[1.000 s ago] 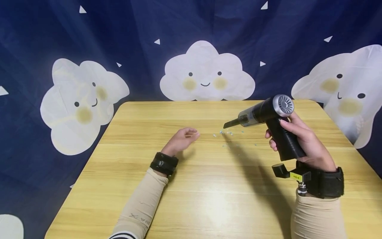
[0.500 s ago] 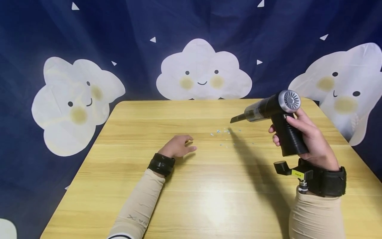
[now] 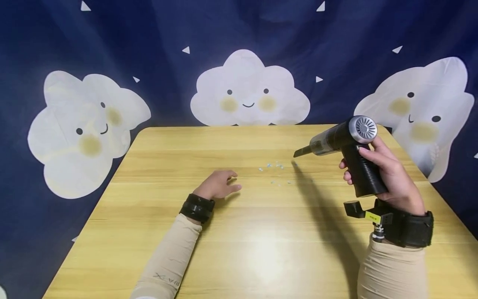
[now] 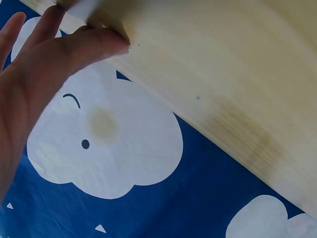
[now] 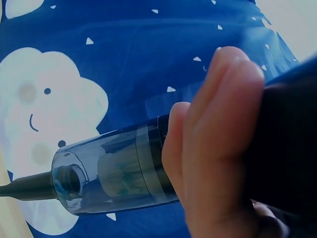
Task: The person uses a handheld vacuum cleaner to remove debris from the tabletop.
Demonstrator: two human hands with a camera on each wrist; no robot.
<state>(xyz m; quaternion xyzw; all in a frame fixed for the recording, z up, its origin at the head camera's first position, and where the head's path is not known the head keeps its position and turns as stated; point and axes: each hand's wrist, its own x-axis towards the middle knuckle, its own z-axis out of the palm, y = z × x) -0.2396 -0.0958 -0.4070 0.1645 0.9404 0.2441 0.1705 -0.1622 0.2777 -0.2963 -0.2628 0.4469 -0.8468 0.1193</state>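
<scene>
My right hand (image 3: 392, 174) grips the black handle of a handheld vacuum (image 3: 360, 166), its thumb near the top of the grip. The narrow black nozzle (image 3: 302, 151) points left and down, above the table. In the right wrist view the clear dust cup (image 5: 114, 171) shows a pale filter inside, and fingers (image 5: 218, 129) wrap round the handle. Small pale-blue scraps (image 3: 269, 165) lie scattered left of the nozzle. Left of the scraps, my left hand (image 3: 218, 185) is held low over the table with loosely bent fingers and nothing in them; whether it touches the wood is unclear.
The wooden table (image 3: 224, 232) has a rounded far edge. Behind it hangs a dark-blue curtain (image 3: 168, 33) printed with white clouds and triangles. Black straps (image 3: 198, 207) circle both wrists, and a small camera mount (image 3: 367, 214) juts out from the right one.
The vacuum has moved slightly right, so its nozzle now stands right of most scraps. My left hand has drawn back a little and its fingers have spread. The view has shifted slightly.
</scene>
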